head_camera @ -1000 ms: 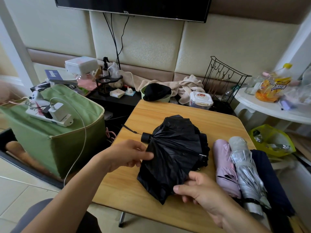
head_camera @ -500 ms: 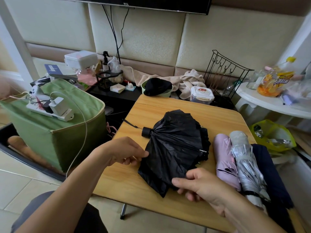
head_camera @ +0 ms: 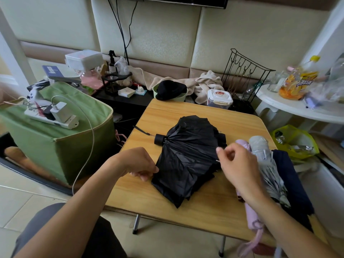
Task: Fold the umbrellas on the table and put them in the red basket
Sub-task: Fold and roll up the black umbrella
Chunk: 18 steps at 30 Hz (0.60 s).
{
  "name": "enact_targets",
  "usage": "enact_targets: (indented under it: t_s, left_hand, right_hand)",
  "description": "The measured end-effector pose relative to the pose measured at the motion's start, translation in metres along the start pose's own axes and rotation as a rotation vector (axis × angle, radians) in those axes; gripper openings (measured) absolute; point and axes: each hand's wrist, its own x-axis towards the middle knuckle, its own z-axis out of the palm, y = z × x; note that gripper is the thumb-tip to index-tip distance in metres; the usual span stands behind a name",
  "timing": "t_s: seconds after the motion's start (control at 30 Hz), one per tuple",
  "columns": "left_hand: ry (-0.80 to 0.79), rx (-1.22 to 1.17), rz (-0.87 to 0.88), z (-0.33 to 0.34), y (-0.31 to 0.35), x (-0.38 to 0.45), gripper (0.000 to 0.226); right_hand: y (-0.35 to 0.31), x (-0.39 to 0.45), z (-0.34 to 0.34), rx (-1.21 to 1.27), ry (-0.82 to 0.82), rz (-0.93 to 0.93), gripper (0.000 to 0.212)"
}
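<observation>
A collapsed black umbrella [head_camera: 188, 157] lies with loose, spread fabric in the middle of the wooden table [head_camera: 186, 207], its black handle cap pointing left. My left hand [head_camera: 138, 162] pinches the fabric at the umbrella's left edge. My right hand [head_camera: 234, 164] is at the umbrella's right edge, fingers curled, pinching a thin rib tip. Three folded umbrellas lie at the table's right: a lilac umbrella [head_camera: 250, 213], a silver umbrella [head_camera: 268, 164] and a dark navy umbrella [head_camera: 292, 183]. No red basket is in view.
A green fabric box [head_camera: 61, 138] with a power strip on it stands left of the table. Behind the table are a green bowl with a black cloth [head_camera: 170, 90], a lidded container [head_camera: 219, 98] and a wire rack [head_camera: 245, 75]. A white side table [head_camera: 290, 108] stands at the right.
My right hand has moved from the umbrella's lower front edge up to its right side and now pinches a rib tip. My left hand stays on the left edge of the fabric.
</observation>
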Motion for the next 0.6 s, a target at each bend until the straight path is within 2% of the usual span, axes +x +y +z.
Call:
enact_targets:
  t_s: [0.03,0.07,0.1,0.13,0.2,0.27,0.4,0.5,0.6]
  left_hand:
    - [0.001,0.001,-0.002,0.001,0.002,-0.001,0.026]
    - [0.003,0.002,-0.004,0.003,0.003,-0.002,0.025]
    - [0.004,0.003,-0.007,0.003,0.005,-0.002,0.024]
    - [0.003,0.007,-0.012,0.003,0.006,-0.003,0.022]
    - [0.004,0.015,-0.019,0.003,0.009,-0.003,0.021]
    - [0.012,0.017,-0.018,0.004,0.012,-0.004,0.019]
    - [0.04,0.02,0.029,0.012,0.016,-0.004,0.015]
    - [0.051,0.023,0.044,0.013,0.014,-0.001,0.017]
    - [0.032,-0.01,0.037,0.014,0.014,0.002,0.015]
  right_hand:
    - [0.0,0.007,0.0,-0.029,0.128,-0.176,0.026]
    - [-0.001,0.014,0.003,-0.039,0.163,-0.325,0.022]
    - [-0.002,0.024,0.008,-0.053,0.101,-0.415,0.026]
    - [-0.003,0.034,0.015,-0.106,-0.036,-0.438,0.043]
    - [-0.007,0.054,0.034,-0.319,-0.388,-0.361,0.089]
    - [-0.011,0.069,0.047,-0.473,-0.645,-0.246,0.114]
    - [-0.02,0.094,0.056,-0.529,-0.827,-0.167,0.124]
    - [-0.037,0.095,0.06,-0.677,-0.874,-0.213,0.125]
    - [-0.041,0.095,0.064,-0.677,-0.861,-0.27,0.121]
